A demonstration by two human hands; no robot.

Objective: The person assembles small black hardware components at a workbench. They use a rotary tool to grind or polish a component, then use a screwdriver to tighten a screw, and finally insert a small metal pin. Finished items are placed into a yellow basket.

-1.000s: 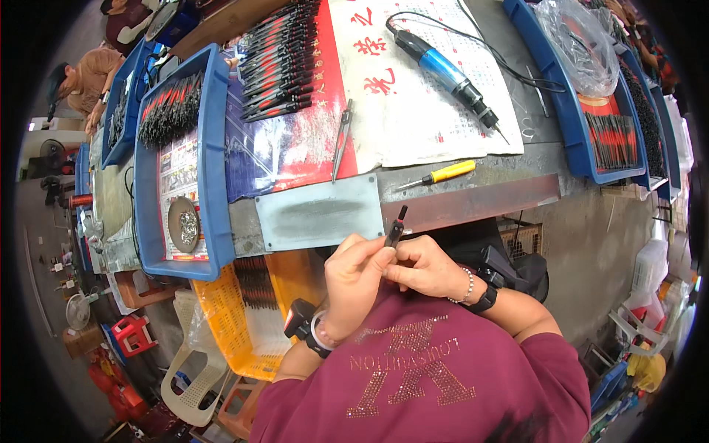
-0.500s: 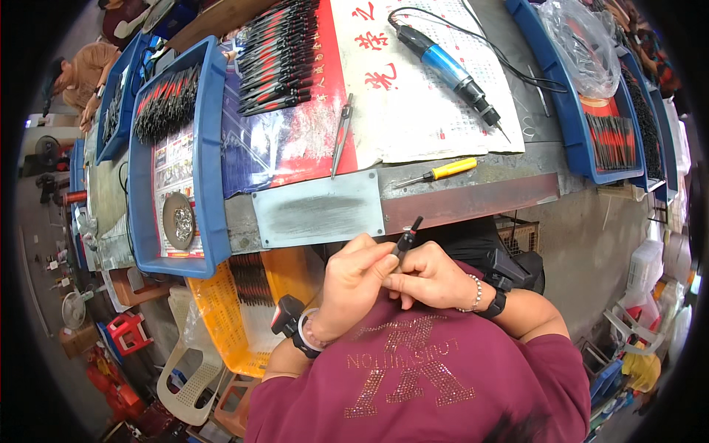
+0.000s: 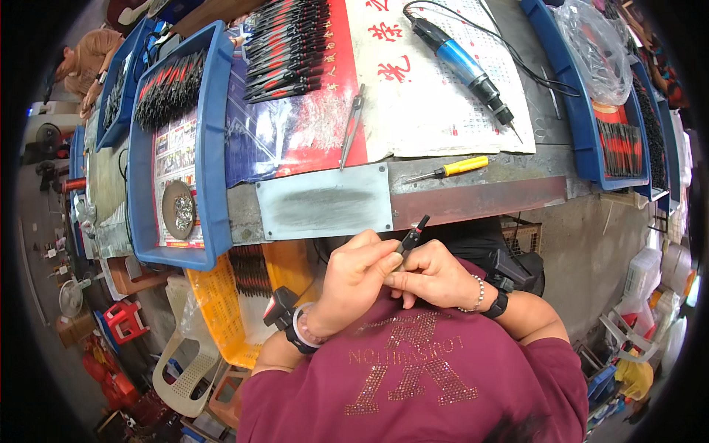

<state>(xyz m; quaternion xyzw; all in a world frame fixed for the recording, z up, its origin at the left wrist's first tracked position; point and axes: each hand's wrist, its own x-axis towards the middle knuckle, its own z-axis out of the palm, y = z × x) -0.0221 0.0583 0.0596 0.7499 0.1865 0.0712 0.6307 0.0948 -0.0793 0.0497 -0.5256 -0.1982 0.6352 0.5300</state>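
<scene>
Close to my chest, before the table edge, both hands meet around a slim black tool with a red band (image 3: pixel 415 235), which looks like a drawing compass. Its dark tip points up and away; the lower part is hidden by my fingers. My left hand (image 3: pixel 356 275) pinches it between thumb and fingertips. My right hand (image 3: pixel 434 275) is closed around its lower end. Beyond them, a smudged pale blue plate (image 3: pixel 325 203) lies at the table edge. A similar pointed tool (image 3: pixel 353 127) rests behind it, beside a yellow-handled screwdriver (image 3: pixel 461 166).
Rows of black-and-red tools (image 3: pixel 288 48) lie at the back. A blue electric screwdriver (image 3: pixel 465 66) rests on white paper. Blue trays (image 3: pixel 214 148) flank the work area; the left one holds a dish of small metal parts (image 3: pixel 179 210). A yellow crate (image 3: pixel 214 317) stands below. Another person (image 3: pixel 100 59) is far left.
The view has shifted a little, so the table and its things sit slightly higher and further right. Both hands keep nearly the same grip on the tool.
</scene>
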